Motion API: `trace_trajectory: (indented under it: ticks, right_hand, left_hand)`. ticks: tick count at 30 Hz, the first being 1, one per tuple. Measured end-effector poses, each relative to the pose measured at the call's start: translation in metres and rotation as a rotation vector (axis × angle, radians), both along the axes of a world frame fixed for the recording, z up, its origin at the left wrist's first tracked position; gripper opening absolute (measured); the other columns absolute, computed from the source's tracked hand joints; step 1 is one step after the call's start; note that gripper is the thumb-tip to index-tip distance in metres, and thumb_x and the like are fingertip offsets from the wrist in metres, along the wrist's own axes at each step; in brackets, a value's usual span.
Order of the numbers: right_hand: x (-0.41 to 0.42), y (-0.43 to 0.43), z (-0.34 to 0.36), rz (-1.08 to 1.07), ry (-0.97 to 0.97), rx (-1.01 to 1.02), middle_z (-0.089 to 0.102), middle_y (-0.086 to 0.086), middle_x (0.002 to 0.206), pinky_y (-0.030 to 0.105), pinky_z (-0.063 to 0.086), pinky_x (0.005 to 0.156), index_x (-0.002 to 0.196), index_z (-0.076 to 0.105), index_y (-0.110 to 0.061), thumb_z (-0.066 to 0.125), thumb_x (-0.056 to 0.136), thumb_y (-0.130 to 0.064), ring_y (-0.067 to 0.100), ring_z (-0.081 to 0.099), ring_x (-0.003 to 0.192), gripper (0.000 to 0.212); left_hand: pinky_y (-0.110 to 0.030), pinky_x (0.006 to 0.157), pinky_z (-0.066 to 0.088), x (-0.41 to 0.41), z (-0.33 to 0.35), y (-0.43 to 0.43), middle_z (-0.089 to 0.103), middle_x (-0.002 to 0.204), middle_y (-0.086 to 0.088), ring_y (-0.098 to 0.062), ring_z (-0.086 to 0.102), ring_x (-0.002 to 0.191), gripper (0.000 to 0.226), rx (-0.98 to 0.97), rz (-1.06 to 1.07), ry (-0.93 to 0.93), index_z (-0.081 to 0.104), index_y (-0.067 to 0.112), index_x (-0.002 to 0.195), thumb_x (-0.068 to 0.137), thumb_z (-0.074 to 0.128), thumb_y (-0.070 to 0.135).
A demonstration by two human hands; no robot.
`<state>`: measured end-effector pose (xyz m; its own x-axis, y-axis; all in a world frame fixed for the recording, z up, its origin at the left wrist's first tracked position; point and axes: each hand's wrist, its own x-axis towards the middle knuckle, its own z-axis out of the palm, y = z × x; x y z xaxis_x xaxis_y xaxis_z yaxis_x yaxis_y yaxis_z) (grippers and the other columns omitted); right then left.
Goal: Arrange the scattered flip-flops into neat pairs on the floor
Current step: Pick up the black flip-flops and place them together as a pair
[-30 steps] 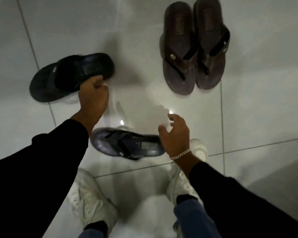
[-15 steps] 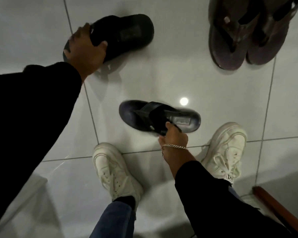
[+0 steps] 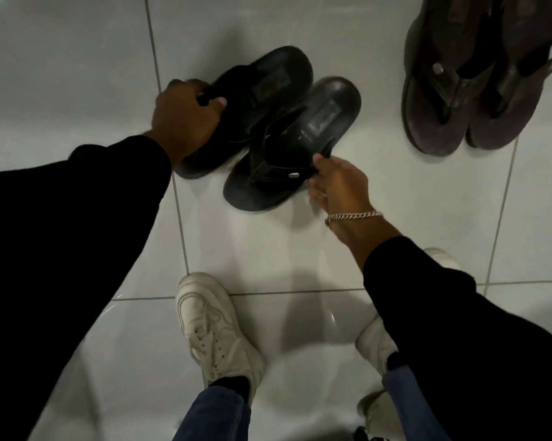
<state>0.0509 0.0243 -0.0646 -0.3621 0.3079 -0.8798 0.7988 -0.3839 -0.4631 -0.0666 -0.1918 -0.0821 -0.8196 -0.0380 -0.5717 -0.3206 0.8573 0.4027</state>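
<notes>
With my left hand point(image 3: 185, 117) and right hand point(image 3: 340, 183) each pinching a black flip-flop point(image 3: 268, 87) point(image 3: 300, 144), careless release could leave them overlapping, crooked.

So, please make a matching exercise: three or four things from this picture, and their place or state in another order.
Things:
1. left hand
2. right hand
3. brown flip-flops
4. white sneaker

States:
A. paired at top right, untouched
B. worn on a foot
C. grips the farther black flip-flop
D. holds the strap of the nearer black flip-flop

Pairs: 1-C, 2-D, 3-A, 4-B
</notes>
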Motion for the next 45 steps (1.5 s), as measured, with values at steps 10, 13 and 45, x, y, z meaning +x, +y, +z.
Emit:
trace_trajectory:
  ticks: [10, 13, 45]
  right_hand:
    - [-0.036, -0.001, -0.003, 0.435, 0.134, 0.367, 0.065, -0.006, 0.099, 0.028, 0.049, 0.093, 0.117, 0.06, -0.026, 0.062, 0.08, -0.024, 0.016, 0.062, 0.096, 0.037]
    - [-0.046, -0.004, 0.003, 0.55, 0.187, 0.343, 0.068, -0.007, 0.09, 0.032, 0.053, 0.092, 0.106, 0.067, -0.028, 0.063, 0.079, -0.019, 0.017, 0.066, 0.093, 0.029]
    - [-0.112, -0.17, -0.018, 0.38, 0.288, -0.18, 0.048, 0.023, 0.142, 0.021, 0.049, 0.065, 0.14, 0.036, 0.005, 0.035, 0.085, 0.013, 0.04, 0.049, 0.128, 0.055]
  left_hand:
    - [-0.025, 0.095, 0.042, 0.057, 0.003, 0.011, 0.068, 0.124, -0.008, -0.024, 0.061, 0.116, 0.052, 0.103, 0.44, 0.004, 0.062, 0.021, 0.125, 0.087, 0.057, 0.056]
    - [-0.03, 0.105, 0.046, 0.061, 0.009, 0.011, 0.067, 0.127, -0.003, -0.02, 0.059, 0.119, 0.049, 0.167, 0.638, 0.018, 0.063, 0.02, 0.124, 0.086, 0.061, 0.051]
    - [-0.044, 0.093, 0.057, 0.002, 0.006, -0.182, 0.077, 0.098, -0.002, -0.019, 0.073, 0.091, 0.032, 0.272, 0.955, 0.066, 0.077, 0.026, 0.082, 0.063, 0.075, 0.052]
